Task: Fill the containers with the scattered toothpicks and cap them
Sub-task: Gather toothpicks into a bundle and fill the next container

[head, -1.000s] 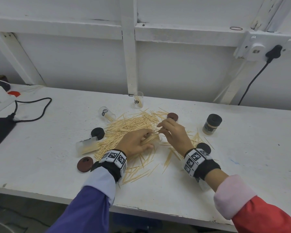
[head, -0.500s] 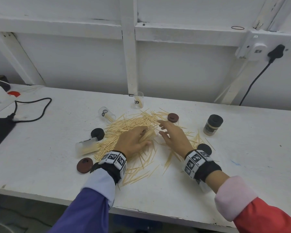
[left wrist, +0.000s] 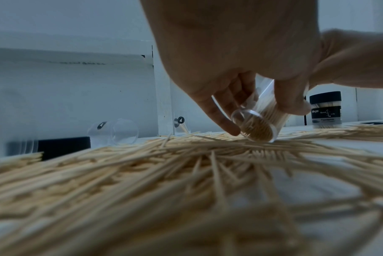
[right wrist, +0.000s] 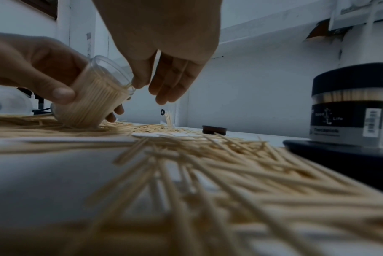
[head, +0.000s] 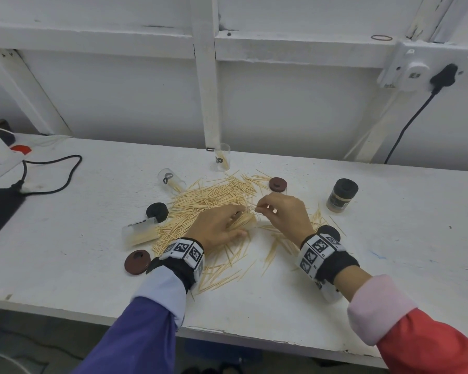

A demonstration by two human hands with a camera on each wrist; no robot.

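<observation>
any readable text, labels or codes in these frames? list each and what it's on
"Good Life": label of the capped jar.
"Toothpick": same label, lower line, blurred, so likely only.
Barcode on that label: digits too small to read.
Round black stickers on the clear containers: a mark, no legible text.
Wristband squares: coded patterns, no words.

From the head view the clear container (head: 250, 218) is mostly buried under the left hand (head: 216, 225), so its fill level can't be read there. Foreground toothpicks (left wrist: 186, 199) in both wrist views are pure blur. The capped jar (right wrist: 350, 104) is cut off at the right edge, label unreadable.
</observation>
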